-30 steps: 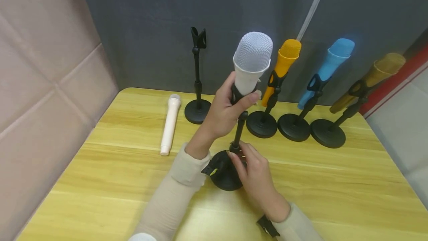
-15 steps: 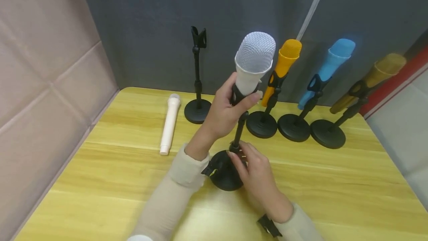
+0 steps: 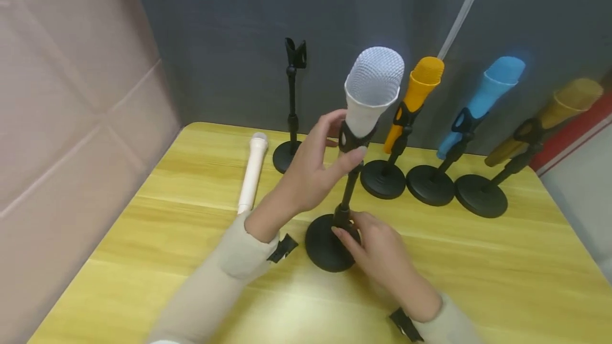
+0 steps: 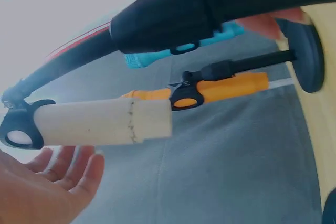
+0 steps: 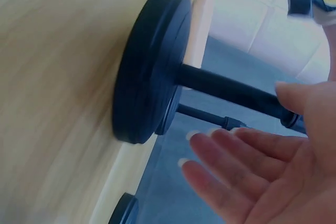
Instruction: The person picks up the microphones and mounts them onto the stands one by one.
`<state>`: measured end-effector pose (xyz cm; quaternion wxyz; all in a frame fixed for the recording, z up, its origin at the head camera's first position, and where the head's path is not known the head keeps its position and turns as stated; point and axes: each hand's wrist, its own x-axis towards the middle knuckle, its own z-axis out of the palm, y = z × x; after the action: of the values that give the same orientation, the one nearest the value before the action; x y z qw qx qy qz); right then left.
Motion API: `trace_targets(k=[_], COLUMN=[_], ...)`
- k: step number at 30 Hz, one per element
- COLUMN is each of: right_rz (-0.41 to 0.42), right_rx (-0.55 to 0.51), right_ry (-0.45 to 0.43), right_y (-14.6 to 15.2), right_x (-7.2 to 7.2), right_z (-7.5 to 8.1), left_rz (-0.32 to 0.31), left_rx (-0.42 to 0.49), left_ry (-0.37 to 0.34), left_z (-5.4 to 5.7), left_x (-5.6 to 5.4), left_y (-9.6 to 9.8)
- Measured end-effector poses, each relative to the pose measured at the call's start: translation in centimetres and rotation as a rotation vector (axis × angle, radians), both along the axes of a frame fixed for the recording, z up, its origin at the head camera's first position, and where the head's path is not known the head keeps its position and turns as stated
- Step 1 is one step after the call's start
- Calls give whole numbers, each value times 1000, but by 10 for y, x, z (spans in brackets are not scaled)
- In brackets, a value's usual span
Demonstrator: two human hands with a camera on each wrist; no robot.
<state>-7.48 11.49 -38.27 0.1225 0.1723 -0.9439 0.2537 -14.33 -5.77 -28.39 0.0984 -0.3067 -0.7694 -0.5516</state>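
Observation:
A white microphone [image 3: 368, 94] with a mesh head sits tilted in the clip of a black desk stand [image 3: 351, 187]. My left hand [image 3: 313, 169] is beside the clip, its fingers spread loosely. In the left wrist view, a gap shows between those fingers and the white handle [image 4: 100, 121]. Low on the same stand, my right hand [image 3: 377, 248] holds the pole just above the round base [image 3: 325, 246]. The right wrist view shows its thumb against the pole [image 5: 231, 90], the other fingers extended below.
Another white microphone [image 3: 253, 169] lies on the wooden table [image 3: 158, 238]. Behind it stands a stand with an empty clip [image 3: 292, 94]. At the right, an orange microphone [image 3: 421, 86], a blue one [image 3: 492, 86] and a gold one [image 3: 564, 108] rest in stands. A grey panel [image 3: 239, 25] backs the table.
My left hand has loosened from the microphone and clip and slid slightly down and left. The right hand keeps its place on the pole. The head view has shifted a little.

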Motion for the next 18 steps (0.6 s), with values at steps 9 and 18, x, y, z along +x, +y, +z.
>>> trace_targets(k=[9, 18], right_rz=[23, 45], right_rx=[141, 174], right_ry=[-89, -202], right_y=[9, 11], right_x=[4, 6], right_z=[-5, -12], left_rz=[81, 79], left_rx=[-250, -607], left_ry=[-73, -230], left_z=[-27, -52], left_x=[30, 51], left_y=[-23, -34])
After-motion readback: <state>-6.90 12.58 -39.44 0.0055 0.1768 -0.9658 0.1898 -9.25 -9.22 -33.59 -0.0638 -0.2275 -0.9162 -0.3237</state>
